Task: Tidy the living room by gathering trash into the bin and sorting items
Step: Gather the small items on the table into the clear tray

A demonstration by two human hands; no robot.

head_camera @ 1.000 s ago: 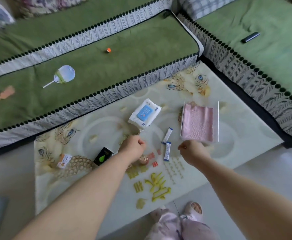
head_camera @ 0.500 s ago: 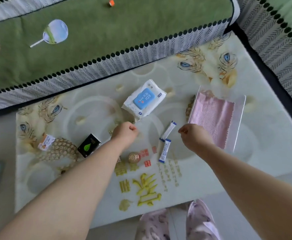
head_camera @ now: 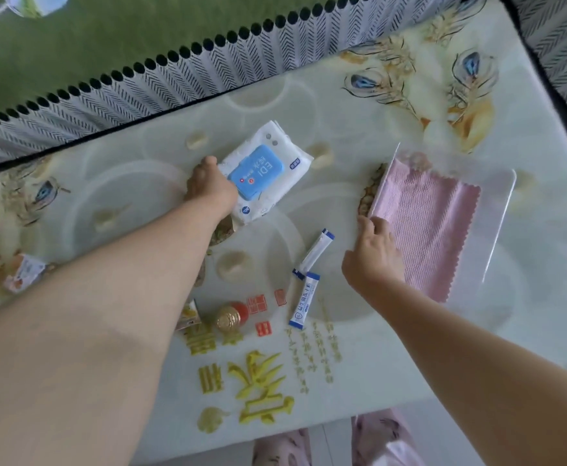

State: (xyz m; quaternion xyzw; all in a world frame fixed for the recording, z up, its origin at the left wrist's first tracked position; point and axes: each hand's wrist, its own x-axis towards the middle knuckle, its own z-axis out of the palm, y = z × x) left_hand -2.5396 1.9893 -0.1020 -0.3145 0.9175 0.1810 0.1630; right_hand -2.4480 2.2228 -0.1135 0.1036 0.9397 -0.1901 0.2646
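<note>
A white wet-wipes pack (head_camera: 268, 169) with a blue lid lies on the printed table (head_camera: 359, 358). My left hand (head_camera: 208, 188) grips the pack at its left edge, fingers hidden beside it. A clear plastic tray (head_camera: 500, 227) holding a pink cloth (head_camera: 433, 227) sits to the right. My right hand (head_camera: 372, 258) curls its fingers over the tray's near left rim. Between my hands lie two white and blue sachets, one (head_camera: 317, 250) above the other (head_camera: 304, 301).
A small gold-capped bottle (head_camera: 230, 316) and a little box (head_camera: 189, 314) sit near my left forearm. An orange and white packet (head_camera: 23, 272) lies at the table's left. A green sofa (head_camera: 107, 45) with a hand fan (head_camera: 23, 5) borders the far side.
My head has come closer to the table. My left hand reached forward from a closed fist and took the wipes pack. My right hand moved right onto the tray's rim.
</note>
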